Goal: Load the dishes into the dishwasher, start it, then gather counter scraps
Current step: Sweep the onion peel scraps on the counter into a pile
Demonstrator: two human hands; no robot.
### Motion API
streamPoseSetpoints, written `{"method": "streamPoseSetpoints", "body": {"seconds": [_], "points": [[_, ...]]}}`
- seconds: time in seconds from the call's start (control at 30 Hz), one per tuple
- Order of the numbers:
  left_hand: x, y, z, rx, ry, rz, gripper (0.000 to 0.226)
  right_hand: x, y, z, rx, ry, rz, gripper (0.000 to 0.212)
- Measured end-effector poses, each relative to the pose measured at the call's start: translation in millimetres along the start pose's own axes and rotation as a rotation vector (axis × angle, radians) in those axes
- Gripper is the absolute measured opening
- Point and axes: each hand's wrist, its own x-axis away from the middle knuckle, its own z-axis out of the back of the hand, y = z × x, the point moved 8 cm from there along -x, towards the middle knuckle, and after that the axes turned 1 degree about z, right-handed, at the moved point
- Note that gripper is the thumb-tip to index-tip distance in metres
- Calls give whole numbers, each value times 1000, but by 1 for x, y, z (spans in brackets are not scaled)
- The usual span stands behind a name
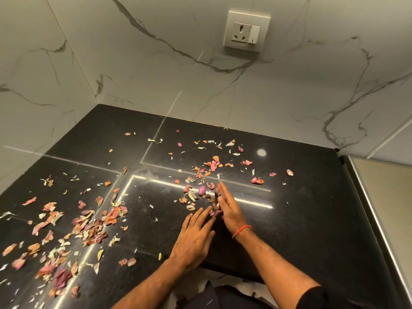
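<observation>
Onion-skin scraps point(73, 228) are lying thickest across the left of the black counter point(312, 219). The left hand point(194, 239) is resting flat, fingers straight, while the right hand point(229, 208), fingers extended on edge, is touching a small heap of peels point(214, 212) between them.

A black polished counter point(301, 219) fills the lower frame and mirrors thin lines of light. White marble-look wall tiles point(133, 63) with grey veins cover the upper frame. A socket point(246, 31) with a switch sits upper right.
</observation>
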Motion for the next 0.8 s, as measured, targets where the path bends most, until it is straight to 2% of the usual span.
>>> {"method": "streamPoseSetpoints", "body": {"seconds": [0.07,0.17,0.27,0.33,0.47,0.53,0.6,0.67,0.8], "points": [[-1,6,2,2,-15,-23,54,-1,-10,17,-68,122,20,45],[-2,18,-6,-17,-96,-97,60,5,1,47,-4,266,9,42],[-2,29,-22,-179,-172,-227,62,15,17,53,28,225,-10,42],[-7,20,-27,-250,-185,-168,68,16,16,51,63,186,18,43],[-21,-34,-1,-223,-130,202,84,15,18,48,111,177,30,40],[-23,-54,13,-196,-100,301,84,16,17,47,162,167,14,39],[-23,-58,22,-196,-93,284,77,17,15,45,220,160,0,40],[-24,-48,22,-182,-149,230,76,18,12,44,256,160,11,40],[-29,-9,13,-138,-226,78,71,16,14,45,199,161,6,40]]}}
